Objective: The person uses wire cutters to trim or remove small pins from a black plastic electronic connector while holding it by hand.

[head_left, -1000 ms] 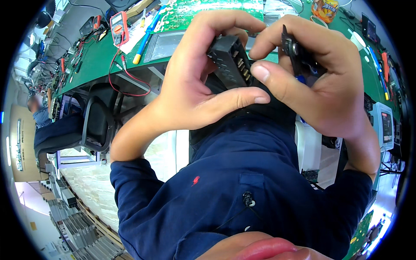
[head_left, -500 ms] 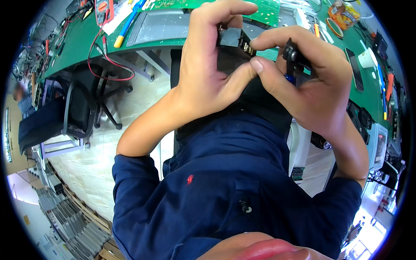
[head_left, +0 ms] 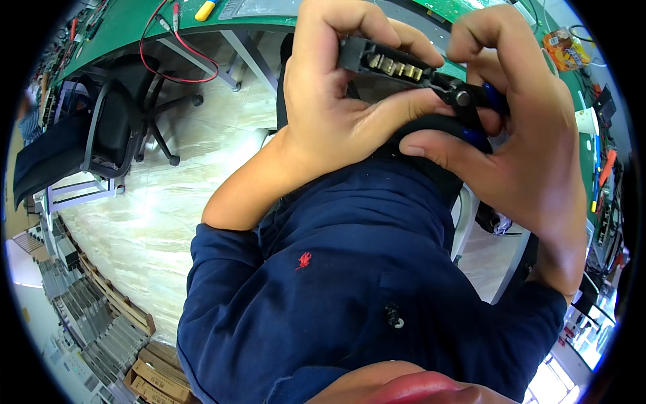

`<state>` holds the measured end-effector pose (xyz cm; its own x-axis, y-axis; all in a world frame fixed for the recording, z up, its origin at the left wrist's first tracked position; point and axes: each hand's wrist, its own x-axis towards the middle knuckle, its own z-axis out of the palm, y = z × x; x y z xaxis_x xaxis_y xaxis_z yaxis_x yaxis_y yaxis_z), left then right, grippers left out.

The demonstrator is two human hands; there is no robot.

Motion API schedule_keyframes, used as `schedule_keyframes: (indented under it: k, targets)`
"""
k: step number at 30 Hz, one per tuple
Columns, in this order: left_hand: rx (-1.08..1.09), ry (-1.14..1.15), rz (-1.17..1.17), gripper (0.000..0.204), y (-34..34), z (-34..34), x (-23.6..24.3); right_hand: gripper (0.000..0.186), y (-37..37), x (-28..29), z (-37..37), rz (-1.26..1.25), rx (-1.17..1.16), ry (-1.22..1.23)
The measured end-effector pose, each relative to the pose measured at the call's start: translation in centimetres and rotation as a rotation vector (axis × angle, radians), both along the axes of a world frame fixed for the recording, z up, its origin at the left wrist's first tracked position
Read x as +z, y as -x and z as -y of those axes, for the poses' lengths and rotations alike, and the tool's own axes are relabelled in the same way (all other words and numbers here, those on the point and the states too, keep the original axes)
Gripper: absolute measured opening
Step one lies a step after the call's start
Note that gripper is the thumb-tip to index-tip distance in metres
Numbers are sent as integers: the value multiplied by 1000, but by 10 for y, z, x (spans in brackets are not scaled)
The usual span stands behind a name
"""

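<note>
Between the thumb and fingers of my left hand (head_left: pixel 313 101) is a small black block (head_left: pixel 355 55), which has a row of brass-coloured metal contacts showing along its face. A pair of small pliers (head_left: pixel 464 99), with a black head and blue grips, sits in my right hand (head_left: pixel 531 135). Their jaws meet the right end of the block, close by my left thumb tip; whether they grip it I cannot tell. My right fingers curl about the blue grips, the thumb lying apart below. Both hands are held up in front of my lap, before the bench edge.
A green-topped bench (head_left: pixel 101 42) spans the far side. On it are a yellow-tipped tool (head_left: pixel 205 9), an orange packet (head_left: pixel 566 50) and a white cup (head_left: pixel 587 121). Red test leads (head_left: pixel 192 79) hang over its edge. A black chair (head_left: pixel 118 145) stands at left.
The block has turned so its row of contacts shows. My right thumb and forefinger have left its end, and the pliers, earlier tucked in my right palm, now reach it. The whole view has shifted.
</note>
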<state>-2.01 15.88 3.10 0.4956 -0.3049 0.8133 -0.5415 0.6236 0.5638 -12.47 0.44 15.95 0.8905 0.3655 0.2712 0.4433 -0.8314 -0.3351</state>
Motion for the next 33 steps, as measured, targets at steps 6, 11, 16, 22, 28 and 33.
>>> schedule_keyframes:
  k: [6,11,16,22,28,33]
  targets:
    - [155,-51,-33,62,5,-8,-4,36,-10,3,-10,-34,17,66]
    - [18,135,33,61,-3,-7,-2,35,-14,3,-15,-63,35,95]
    - [11,39,92,56,-6,-8,-11,35,-14,6,-19,-86,36,124]
    - [29,91,77,55,-2,2,-22,33,-14,9,-20,-113,42,149]
    - [198,-51,104,63,0,-9,-15,32,-12,11,-20,-127,40,162]
    - [34,-90,109,53,-6,-8,-15,31,-12,13,-18,-143,41,176]
